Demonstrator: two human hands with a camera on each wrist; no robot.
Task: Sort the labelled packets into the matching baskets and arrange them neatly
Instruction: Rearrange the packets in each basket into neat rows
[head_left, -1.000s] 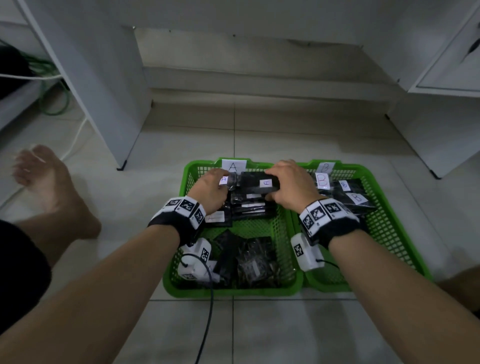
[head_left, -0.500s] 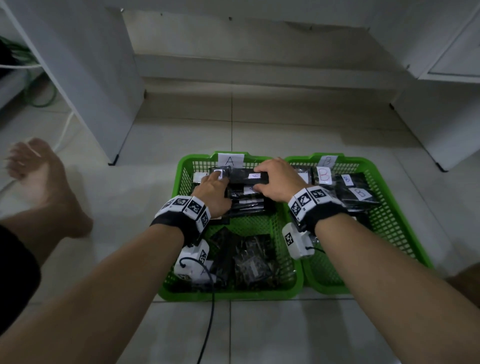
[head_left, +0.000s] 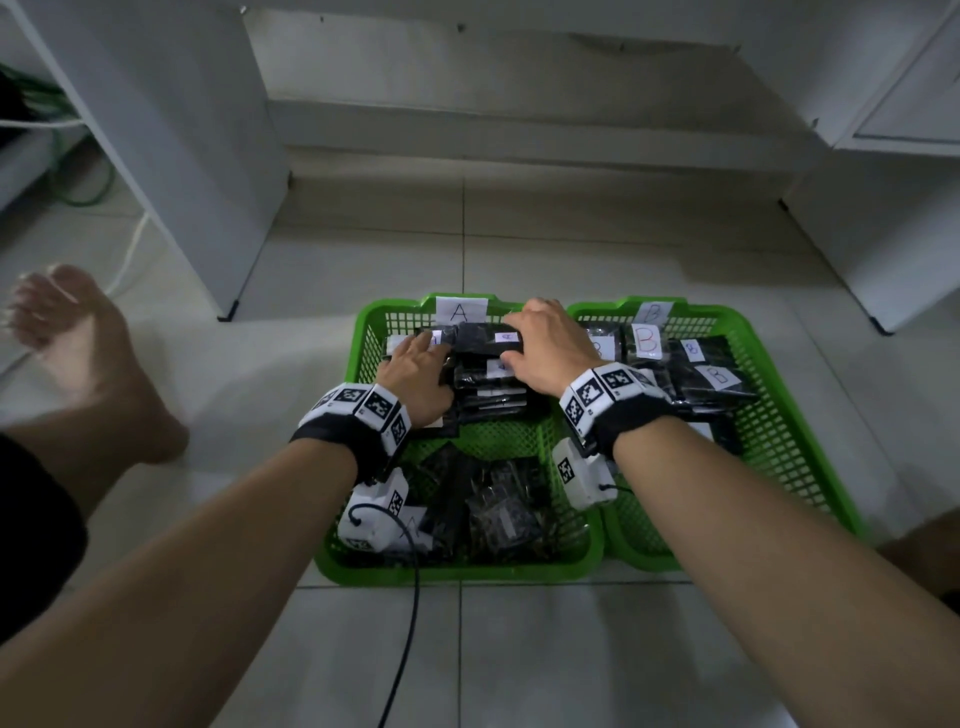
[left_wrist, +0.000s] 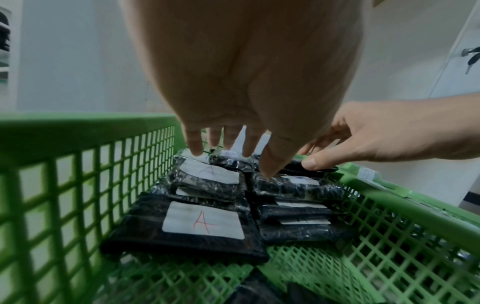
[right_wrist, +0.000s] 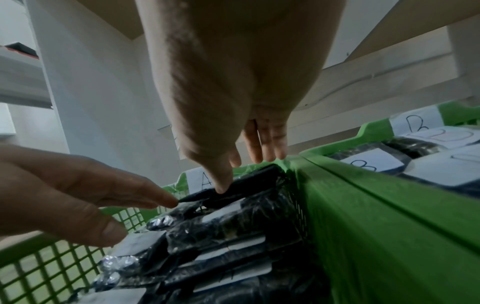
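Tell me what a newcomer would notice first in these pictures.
Two green baskets stand side by side on the tiled floor, tagged A and B, with black packets inside. Both hands, left hand and right hand, rest on the packets at the far end of basket A.

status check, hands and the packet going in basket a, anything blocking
Both hands at basket A. Right hand pinches top packet; left hand fingers straight, touching its end. Packet lies on the far stack. Nothing blocking.
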